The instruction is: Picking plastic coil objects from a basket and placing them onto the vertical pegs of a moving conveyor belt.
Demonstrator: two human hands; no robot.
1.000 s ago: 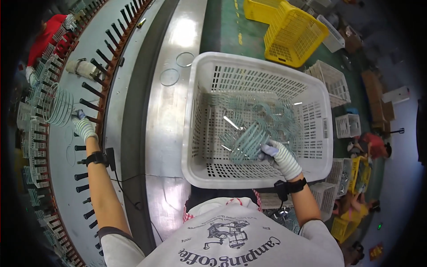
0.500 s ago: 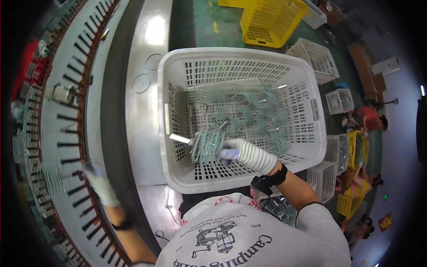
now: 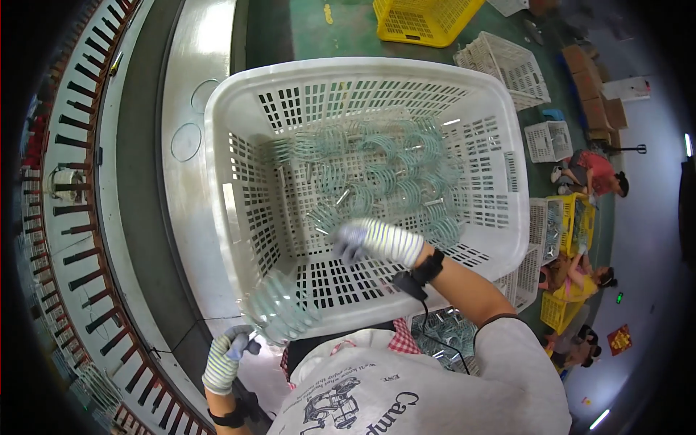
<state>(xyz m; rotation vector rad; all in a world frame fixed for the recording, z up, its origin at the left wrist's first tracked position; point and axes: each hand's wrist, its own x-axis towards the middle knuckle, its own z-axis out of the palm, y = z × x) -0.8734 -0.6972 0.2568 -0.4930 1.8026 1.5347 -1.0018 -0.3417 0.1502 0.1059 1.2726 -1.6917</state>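
Where a wire coil (image 3: 279,310) overlaps the white basket (image 3: 362,65) at its near left corner, our left hand (image 3: 226,357) has its fingers closed on one end. Our right hand (image 3: 366,243) curls within; we cannot tell whether its fingers grip anything. More coils (image 3: 380,177) lie beyond; left, two rings (image 3: 172,143) rest on the tabletop (image 3: 185,232).

Blurred coil, probably wire, in left hand (image 3: 229,355)
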